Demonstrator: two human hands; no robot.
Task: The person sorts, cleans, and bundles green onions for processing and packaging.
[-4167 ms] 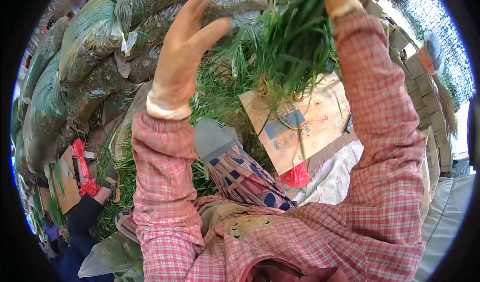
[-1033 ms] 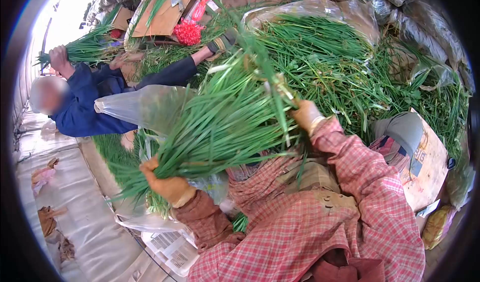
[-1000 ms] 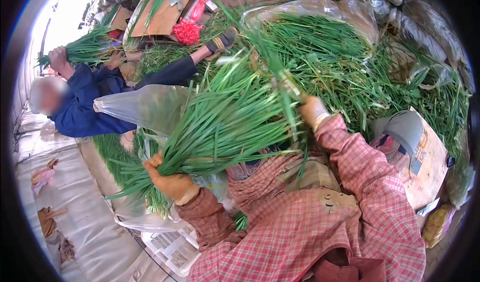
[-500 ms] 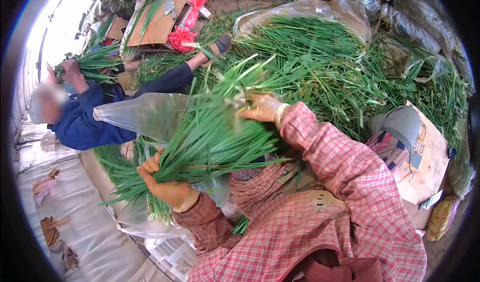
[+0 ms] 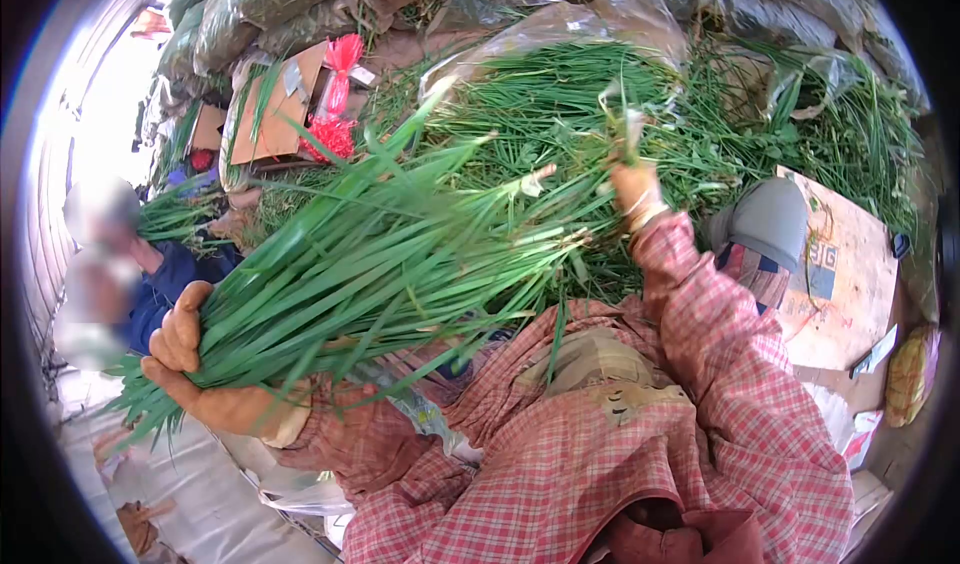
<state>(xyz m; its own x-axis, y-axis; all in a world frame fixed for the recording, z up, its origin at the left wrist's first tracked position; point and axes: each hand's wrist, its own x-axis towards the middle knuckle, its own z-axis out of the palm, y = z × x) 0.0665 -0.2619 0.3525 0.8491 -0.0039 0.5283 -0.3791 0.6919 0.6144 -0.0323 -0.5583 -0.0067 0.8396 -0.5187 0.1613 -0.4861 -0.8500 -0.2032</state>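
Observation:
My left hand [image 5: 205, 379], in an orange-tan glove, is closed round the leaf end of a large bunch of garlic chives [image 5: 370, 264]. The long flat leaves lie across my lap, their pale cut ends pointing right. My right hand [image 5: 633, 186], gloved the same way, is raised apart from the bunch with its fingers closed on a small tuft of stalks [image 5: 627, 134], blurred by motion. Just behind that hand spreads a heap of loose garlic chives [image 5: 570, 84] on clear plastic sheeting.
A co-worker in a blue jacket [image 5: 170, 279] sits at the left, near more greens. Red plastic ties [image 5: 340, 59] lie by a cardboard box [image 5: 280, 109]. Filled plastic sacks [image 5: 290, 4] line the back. To my right are a wooden board [image 5: 845, 274] and a grey rounded object [image 5: 765, 224].
My left hand has moved left and nearer with the bunch, which now lies lower and more spread. My right hand has left the bunch, moving right and up with a small tuft.

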